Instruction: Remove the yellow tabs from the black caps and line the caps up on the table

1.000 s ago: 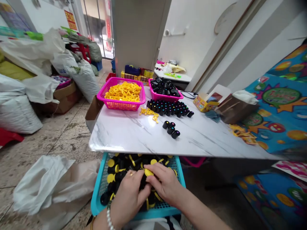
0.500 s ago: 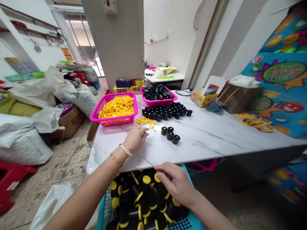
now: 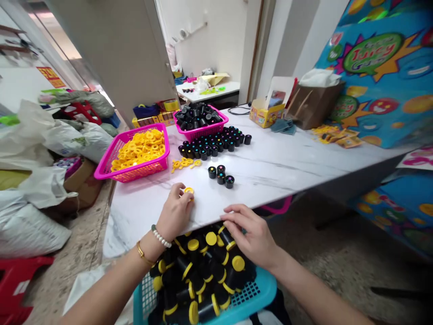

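Note:
My left hand (image 3: 176,210) pinches a small yellow ring-shaped piece (image 3: 189,191) between thumb and fingertips, just above the table's front part. My right hand (image 3: 252,234) hovers over the near edge, fingers curled; a dark bit with a teal spot shows under them, too hidden to name. Below both hands, a teal basket (image 3: 260,291) holds many black cylinders with yellow ends (image 3: 211,238). Ahead stand several short black cylinders with coloured dots (image 3: 221,178). Beyond my left hand lie a few loose yellow ring pieces (image 3: 184,163).
A pink basket (image 3: 133,171) of yellow ring pieces stands at left, and another pink basket (image 3: 203,132) of black parts behind. Rows of dotted black cylinders (image 3: 219,143) fill the middle. A yellow box (image 3: 265,113), a brown bag (image 3: 313,101) and yellow packets (image 3: 338,135) stand to the right.
My left hand has drawn back from the loose yellow pieces with one ring piece in its fingers. My right hand stays near the table edge. The view has swung right.

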`<act>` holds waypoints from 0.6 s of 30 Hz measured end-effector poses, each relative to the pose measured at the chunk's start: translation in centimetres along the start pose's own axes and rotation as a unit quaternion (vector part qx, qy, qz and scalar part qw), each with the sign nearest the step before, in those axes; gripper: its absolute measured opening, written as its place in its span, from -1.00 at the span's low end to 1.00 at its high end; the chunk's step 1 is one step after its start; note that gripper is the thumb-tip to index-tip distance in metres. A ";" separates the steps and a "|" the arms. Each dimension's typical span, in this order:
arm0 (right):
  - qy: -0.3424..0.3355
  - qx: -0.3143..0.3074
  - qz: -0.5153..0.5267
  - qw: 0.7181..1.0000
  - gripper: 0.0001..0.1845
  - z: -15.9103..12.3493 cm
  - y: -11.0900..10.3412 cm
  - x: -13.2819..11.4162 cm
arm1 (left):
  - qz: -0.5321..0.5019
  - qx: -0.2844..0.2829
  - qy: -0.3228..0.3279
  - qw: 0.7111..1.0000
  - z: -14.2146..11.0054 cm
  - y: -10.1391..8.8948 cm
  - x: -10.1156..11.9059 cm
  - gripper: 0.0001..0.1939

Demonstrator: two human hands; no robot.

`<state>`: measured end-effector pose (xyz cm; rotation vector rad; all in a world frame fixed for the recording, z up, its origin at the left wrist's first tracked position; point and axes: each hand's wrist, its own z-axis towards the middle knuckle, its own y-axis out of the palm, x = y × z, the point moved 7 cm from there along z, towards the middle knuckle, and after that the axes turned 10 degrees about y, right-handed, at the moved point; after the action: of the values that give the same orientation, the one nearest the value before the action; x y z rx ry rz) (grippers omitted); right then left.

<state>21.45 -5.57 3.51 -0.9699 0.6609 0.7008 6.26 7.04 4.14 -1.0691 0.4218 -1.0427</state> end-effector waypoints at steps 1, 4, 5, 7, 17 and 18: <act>-0.012 0.000 -0.008 1.000 -0.78 0.6 0.3 -0.3 | -0.011 -0.003 0.004 1.000 -0.4 -0.1 0.3 -0.87; -0.065 -0.028 -0.061 0.996 -0.58 2.7 2.4 -1.4 | -0.074 -0.025 0.008 0.997 -1.0 -0.3 0.8 -0.86; -0.086 -0.046 -0.088 0.991 -0.41 3.3 3.4 -1.7 | -0.101 -0.028 -0.007 0.994 -1.0 -0.4 0.6 -0.86; -0.123 -0.091 -0.142 0.978 -0.08 4.0 5.5 -2.0 | -0.153 -0.021 -0.062 0.986 -0.8 -0.5 -0.5 -0.86; -0.249 -0.097 -0.202 0.942 -0.65 0.9 7.3 -2.8 | -0.217 0.010 -0.096 0.971 7.9 4.3 -3.6 -0.48; -0.249 -0.100 -0.181 0.946 -0.66 0.6 6.8 -3.1 | -0.212 0.011 -0.085 0.973 8.8 4.7 -3.5 -0.48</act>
<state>14.41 -3.10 2.68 -1.0123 -0.0367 0.6555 13.29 14.92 3.49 -1.2484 0.0395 -1.3145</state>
